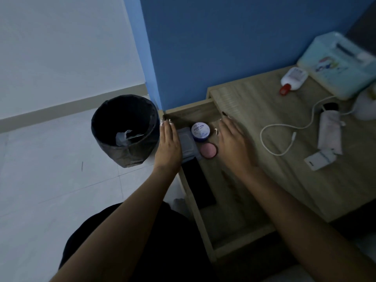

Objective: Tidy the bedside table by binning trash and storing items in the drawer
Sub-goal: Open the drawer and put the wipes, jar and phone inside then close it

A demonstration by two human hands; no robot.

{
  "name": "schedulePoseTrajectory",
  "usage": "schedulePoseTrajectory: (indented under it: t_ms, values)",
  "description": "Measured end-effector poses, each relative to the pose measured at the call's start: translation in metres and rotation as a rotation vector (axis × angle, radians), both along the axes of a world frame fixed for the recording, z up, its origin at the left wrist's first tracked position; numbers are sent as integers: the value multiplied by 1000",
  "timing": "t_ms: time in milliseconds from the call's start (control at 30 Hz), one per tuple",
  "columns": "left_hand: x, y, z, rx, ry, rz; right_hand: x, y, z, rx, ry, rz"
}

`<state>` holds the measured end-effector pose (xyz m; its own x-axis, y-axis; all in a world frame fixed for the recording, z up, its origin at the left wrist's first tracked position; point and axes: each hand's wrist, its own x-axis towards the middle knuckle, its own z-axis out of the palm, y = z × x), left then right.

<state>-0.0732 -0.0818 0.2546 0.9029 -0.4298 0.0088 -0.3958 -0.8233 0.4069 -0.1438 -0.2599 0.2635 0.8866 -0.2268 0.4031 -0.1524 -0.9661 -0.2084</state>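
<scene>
The wooden drawer [240, 244] stands pulled out from the bedside table [284, 180]. At its far end lie a grey wipes pack [188, 144], a blue-lidded jar [200, 131], a round pink case [208, 151] and a flat black object [198, 184]. My left hand [167, 147] lies flat with fingers straight along the drawer's left side, beside the wipes pack. My right hand [232, 143] hovers with fingers spread just right of the jar and pink case, holding nothing. A black-lined bin [125, 129] with crumpled paper inside stands on the floor to the left.
On the tabletop lie a white bottle with a red cap [293, 79], a white cable [284, 129], a folded grey umbrella [329, 129], a small white box [320, 158] and a pale green tissue pack [341, 64]. A blue wall rises behind.
</scene>
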Motion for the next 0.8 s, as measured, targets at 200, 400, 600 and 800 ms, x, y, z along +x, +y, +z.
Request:
schedulePoseTrajectory:
  t_ms: [200,400,600,800]
  values:
    - [-3,-7,10,-90,65,40,-41,-55,20,-25,94,-18]
    - [2,-22,25,-257,248,303,-57,-59,16,-9,211,4]
    - [10,-28,23,-212,216,419,-58,-55,18,30,190,-11]
    - [12,-47,27,-197,242,423,-58,-55,17,60,158,-9]
